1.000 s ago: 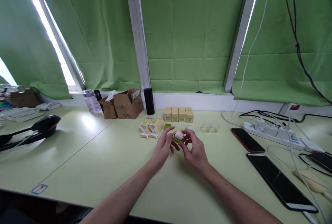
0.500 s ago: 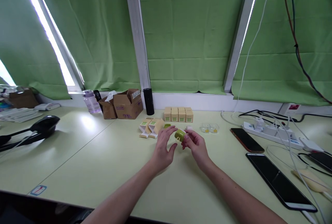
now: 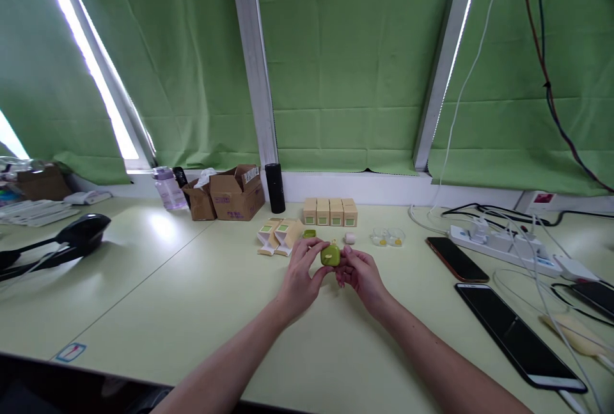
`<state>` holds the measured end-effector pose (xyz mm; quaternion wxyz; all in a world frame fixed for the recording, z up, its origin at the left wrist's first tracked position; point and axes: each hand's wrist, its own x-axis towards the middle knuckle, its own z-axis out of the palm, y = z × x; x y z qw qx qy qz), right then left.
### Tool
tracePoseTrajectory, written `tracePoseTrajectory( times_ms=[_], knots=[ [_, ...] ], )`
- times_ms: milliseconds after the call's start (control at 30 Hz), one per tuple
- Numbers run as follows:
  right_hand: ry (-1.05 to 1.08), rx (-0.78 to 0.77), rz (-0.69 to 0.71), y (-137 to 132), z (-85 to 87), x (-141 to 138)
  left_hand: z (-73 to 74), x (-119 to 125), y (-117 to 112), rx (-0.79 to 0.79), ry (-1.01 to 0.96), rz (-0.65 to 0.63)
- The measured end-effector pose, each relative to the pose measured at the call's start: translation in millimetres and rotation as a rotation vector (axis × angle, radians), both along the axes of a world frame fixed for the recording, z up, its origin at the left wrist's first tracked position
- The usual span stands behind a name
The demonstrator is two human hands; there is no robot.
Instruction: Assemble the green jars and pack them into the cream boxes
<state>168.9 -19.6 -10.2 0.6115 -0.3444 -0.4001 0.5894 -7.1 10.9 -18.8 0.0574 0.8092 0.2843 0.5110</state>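
A small olive-green case [image 3: 330, 256] with rounded corners and a pale mark on its face is held up over the table. My left hand [image 3: 303, 273] pinches its left side between thumb and fingers. From the right, my right hand [image 3: 362, 276] grips the other edge, its lower fingers curled. Just beyond the hands lie another green piece [image 3: 309, 233] and a small whitish-pink block [image 3: 350, 238]. Two opened tan cartons [image 3: 288, 233] with green labels stand behind my left hand. Several closed tan boxes [image 3: 329, 212] form a row farther back.
Two clear round cups [image 3: 387, 237] with yellow bits sit right of the hands. Two phones [image 3: 518, 334], a power strip [image 3: 503, 249] and loose cables occupy the right side. Cardboard boxes [image 3: 237, 193], a black cylinder [image 3: 275, 188] and a purple bottle [image 3: 169, 188] stand at the back left.
The green case has been turned so that its marked face shows toward me. My left fingers have closed onto its left side, and the whitish-pink block is now more visible.
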Motion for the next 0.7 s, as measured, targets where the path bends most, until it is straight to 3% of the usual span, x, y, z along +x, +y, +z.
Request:
tracePoseTrajectory(
  times_ms=[133, 333, 533, 633, 700],
  knots=[
    [-0.050, -0.013, -0.034, -1, 0.8, 2, 0.6, 0, 2, -0.089, -0.061, -0.005],
    [-0.114, 0.012, -0.056, 0, -0.7, 5, 0.8, 3, 6, -0.382, -0.185, -0.014],
    [-0.186, 0.090, -0.053, 4, -5.2, 8, 6.1, 5, 10, -0.702, -0.388, -0.212],
    [-0.319, 0.151, -0.137, 9, -10.4, 12, 6.6, 5, 11, -0.826, -0.480, -0.260],
    [-0.512, 0.198, -0.263, 14, -14.3, 18, 5.0, 5, 12, -0.893, -0.539, -0.278]
  ],
)
